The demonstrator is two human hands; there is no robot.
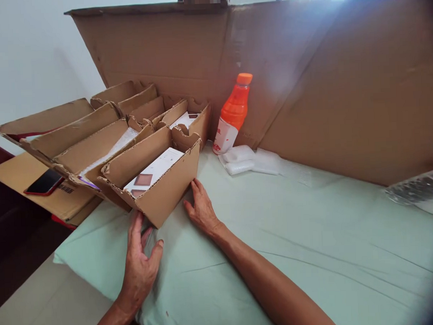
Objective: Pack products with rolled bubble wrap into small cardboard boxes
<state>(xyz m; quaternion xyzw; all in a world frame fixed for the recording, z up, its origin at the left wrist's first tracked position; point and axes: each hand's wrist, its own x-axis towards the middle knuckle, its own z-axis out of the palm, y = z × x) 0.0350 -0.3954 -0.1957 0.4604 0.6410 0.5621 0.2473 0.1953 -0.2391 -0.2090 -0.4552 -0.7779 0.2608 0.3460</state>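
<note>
Both hands set low around an open cardboard box [171,192]

The left hand [140,264] is unclenched, its thumb standing away from the fingers, and the fingertips reach the box's near bottom corner. The right hand [203,208] also lies unclenched along the other side, fingers close together and thumb apart, fingertips at the foot of the long wall; whether they press on it I cannot tell. Neither hand is clamped on anything. The box sits just beyond and between the two, with a white pack [160,167] bearing a brown square inside it.

Up and to the left of the left hand, more open cartons [80,128] stand packed together, one with a strip of bubble wrap [118,146] in it. Farther left of that hand, a phone [44,182] lies on flat cardboard [16,169]. Beyond the right hand are crumpled clear plastic [239,161] and, just behind it, an orange bottle [234,112]. Pale green cloth [311,225] spreads under and to the right of the right hand, and a large cardboard panel [288,84] rises behind everything
</note>
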